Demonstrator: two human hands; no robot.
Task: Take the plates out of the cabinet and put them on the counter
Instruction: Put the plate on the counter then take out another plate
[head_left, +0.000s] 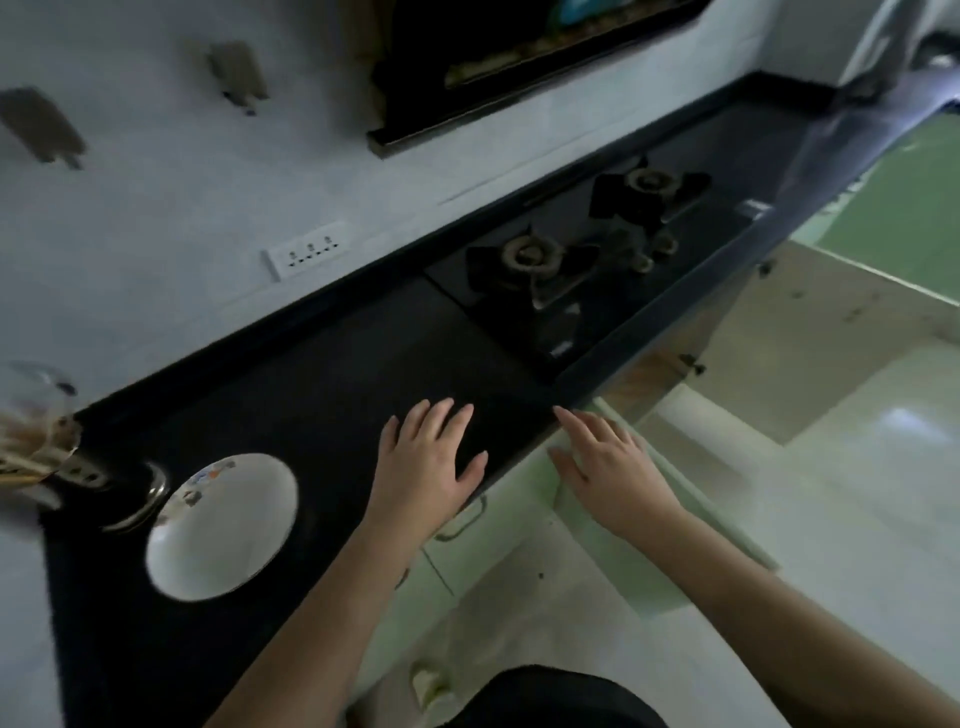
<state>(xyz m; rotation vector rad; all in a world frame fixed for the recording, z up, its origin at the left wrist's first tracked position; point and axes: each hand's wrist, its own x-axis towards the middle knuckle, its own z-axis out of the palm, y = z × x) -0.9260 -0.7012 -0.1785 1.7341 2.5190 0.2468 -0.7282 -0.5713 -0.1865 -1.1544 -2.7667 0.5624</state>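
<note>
White plate (222, 526) on black counter (322, 364), nine o'clock of left hand (423, 467); left hand, right hand (608, 467) both spread flat, empty.

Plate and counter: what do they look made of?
Plate: probably glazed ceramic, though melamine is possible; white and glossy, with a small printed pattern near its rim.
Counter: likely polished dark stone such as granite; black, smooth, with a faint sheen along the front edge. The left hand lies flat on it, and the right hand hovers past that edge.
</note>
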